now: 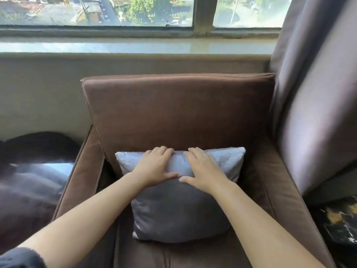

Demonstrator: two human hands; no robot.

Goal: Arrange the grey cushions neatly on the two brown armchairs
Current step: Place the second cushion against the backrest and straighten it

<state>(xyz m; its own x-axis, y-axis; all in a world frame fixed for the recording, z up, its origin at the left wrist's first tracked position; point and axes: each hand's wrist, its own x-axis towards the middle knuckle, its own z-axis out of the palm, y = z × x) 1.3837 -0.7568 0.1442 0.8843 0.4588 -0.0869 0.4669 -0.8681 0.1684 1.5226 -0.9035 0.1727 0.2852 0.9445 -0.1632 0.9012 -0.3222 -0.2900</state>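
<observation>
Together, the left hand [157, 168] and right hand [204, 171] grasp the top edge of the shiny grey square fabric cushion [179, 213], fingers apparently hooked behind it, thumbs spread on its front. Below the grip, the cushion stands on the brown upholstered armchair [173, 113], leaning against the backrest just behind the knuckles. Right of the grip hangs a grey curtain [313, 113].

Bright daylight floods through the window [135, 12] — glare on its sill, edges blurred and bowed.
</observation>
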